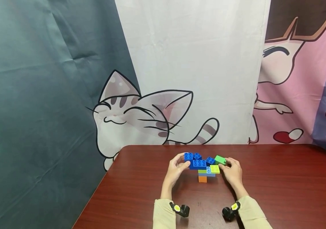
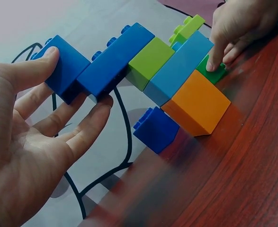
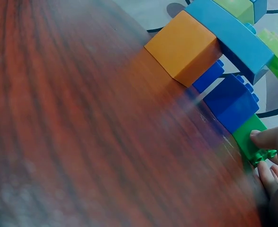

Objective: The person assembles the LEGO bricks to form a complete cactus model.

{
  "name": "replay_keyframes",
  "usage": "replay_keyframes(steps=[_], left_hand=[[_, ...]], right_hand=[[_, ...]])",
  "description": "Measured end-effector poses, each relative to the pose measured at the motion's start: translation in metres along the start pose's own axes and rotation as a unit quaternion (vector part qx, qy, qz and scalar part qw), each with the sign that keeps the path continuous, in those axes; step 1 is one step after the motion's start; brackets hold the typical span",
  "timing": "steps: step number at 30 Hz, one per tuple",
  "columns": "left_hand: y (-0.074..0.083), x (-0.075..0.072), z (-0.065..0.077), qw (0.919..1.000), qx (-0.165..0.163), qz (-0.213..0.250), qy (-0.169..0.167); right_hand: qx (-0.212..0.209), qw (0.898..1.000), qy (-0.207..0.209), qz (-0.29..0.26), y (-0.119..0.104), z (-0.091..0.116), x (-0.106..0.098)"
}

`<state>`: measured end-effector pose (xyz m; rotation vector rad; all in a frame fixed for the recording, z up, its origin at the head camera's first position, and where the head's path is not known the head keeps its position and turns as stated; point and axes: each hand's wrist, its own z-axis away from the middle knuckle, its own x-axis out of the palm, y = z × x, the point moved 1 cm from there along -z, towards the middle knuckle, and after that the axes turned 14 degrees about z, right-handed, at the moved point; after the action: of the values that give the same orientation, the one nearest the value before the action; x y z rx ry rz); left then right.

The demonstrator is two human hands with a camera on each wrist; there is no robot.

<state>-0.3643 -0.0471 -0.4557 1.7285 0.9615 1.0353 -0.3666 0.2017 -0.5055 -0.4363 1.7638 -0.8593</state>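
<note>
In the head view my left hand grips the blue brick at the left end of a built stack, its thumb on the near face and fingers underneath. A longer blue brick joins it to a lime brick, over a light blue brick and an orange brick standing on the table. Another lime brick tops the stack's right side. My right hand pinches a green brick lying tipped on the table behind the stack.
Two separate blue bricks lie behind the stack, one blue brick right beside the green one and another blue brick farther left. The brown table ends at a cloth backdrop printed with cartoon figures.
</note>
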Motion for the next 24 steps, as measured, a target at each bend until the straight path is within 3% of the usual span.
replay_keyframes(steps=[8, 19, 24], left_hand=[[-0.0001, 0.001, -0.0009, 1.0, -0.005, 0.005, 0.002], [0.0029, 0.0012, 0.0, 1.0, -0.006, 0.002, 0.006], [0.0026, 0.0013, 0.0002, 1.0, -0.005, -0.001, 0.007]], right_hand=[[0.02, 0.999, 0.038, -0.032, 0.0025, 0.0025, 0.0004], [0.045, 0.995, 0.034, -0.079, 0.0001, 0.005, -0.0019], [0.052, 0.988, 0.039, -0.138, -0.001, 0.0084, -0.0039]])
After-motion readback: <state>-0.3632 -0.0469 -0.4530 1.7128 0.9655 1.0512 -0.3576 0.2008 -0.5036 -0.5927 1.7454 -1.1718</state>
